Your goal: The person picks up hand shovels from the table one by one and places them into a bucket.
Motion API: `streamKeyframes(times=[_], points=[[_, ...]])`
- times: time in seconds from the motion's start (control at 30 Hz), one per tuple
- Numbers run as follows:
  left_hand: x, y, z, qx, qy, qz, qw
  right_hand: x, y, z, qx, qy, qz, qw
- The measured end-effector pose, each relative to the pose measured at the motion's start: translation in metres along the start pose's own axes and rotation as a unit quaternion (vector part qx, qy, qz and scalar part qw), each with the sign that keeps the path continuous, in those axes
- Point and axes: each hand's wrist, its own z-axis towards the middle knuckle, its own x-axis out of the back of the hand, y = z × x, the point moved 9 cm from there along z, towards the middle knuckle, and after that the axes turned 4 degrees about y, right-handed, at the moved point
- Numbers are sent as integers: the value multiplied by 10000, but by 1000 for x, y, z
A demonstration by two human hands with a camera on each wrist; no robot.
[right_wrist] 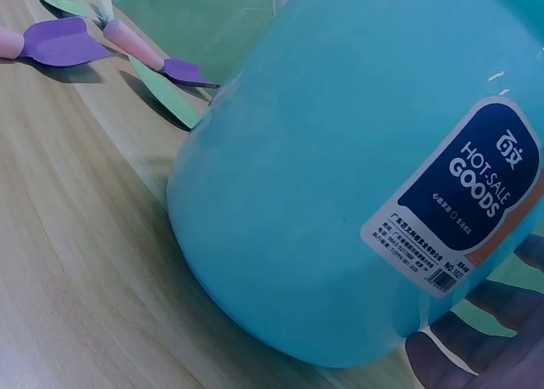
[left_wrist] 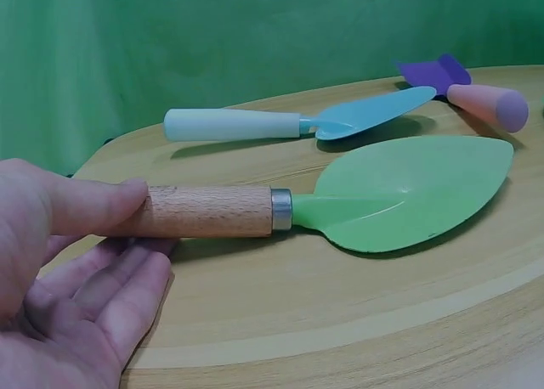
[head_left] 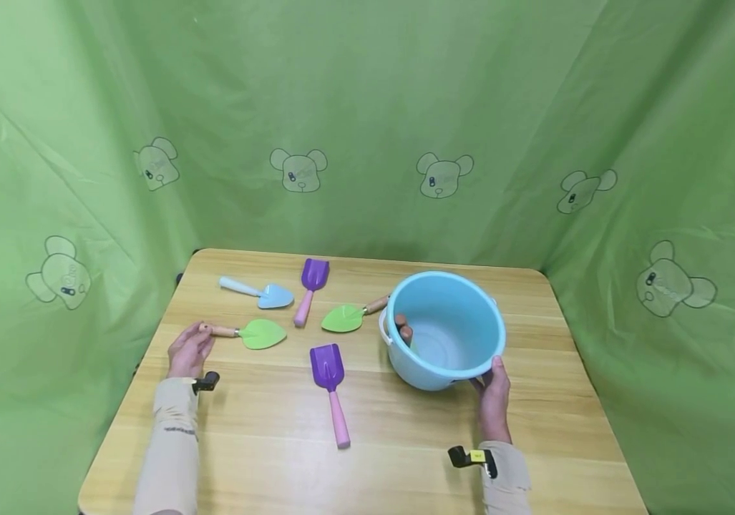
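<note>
My left hand pinches the end of the wooden handle of a green leaf-shaped trowel, thumb above and fingers below. The blade points right, low over the table. On the right, my right hand holds a light blue bucket, its thumb at the rim and its fingers against the outer wall. The bucket leans, its opening turned toward the head camera. Wooden handle ends show inside it, the rest of those tools mostly hidden. A dark blue label is on the bucket's side.
On the wooden table lie a light blue trowel, a far purple shovel, a nearer purple shovel and a second green trowel, whose handle end meets the bucket's edge. A green curtain surrounds the back and sides.
</note>
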Motion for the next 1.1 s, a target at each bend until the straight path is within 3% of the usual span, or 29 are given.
streamKeyframes(times=[0.33, 0.6, 0.83, 1.1], points=[[-2, -4, -7, 506, 14, -4, 9987, 1, -1, -1, 29, -14, -94, 10000], [-4, -4, -9, 393, -242, 114, 9989, 1, -1, -1, 62, -20, -145, 9999], [-6, -4, -11, 348, -224, 305, 9987, 1, -1, -2, 75, -12, -131, 9999], [-7, -4, -10, 400, -245, 219, 9987, 1, 0, -1, 67, -39, -122, 9999]])
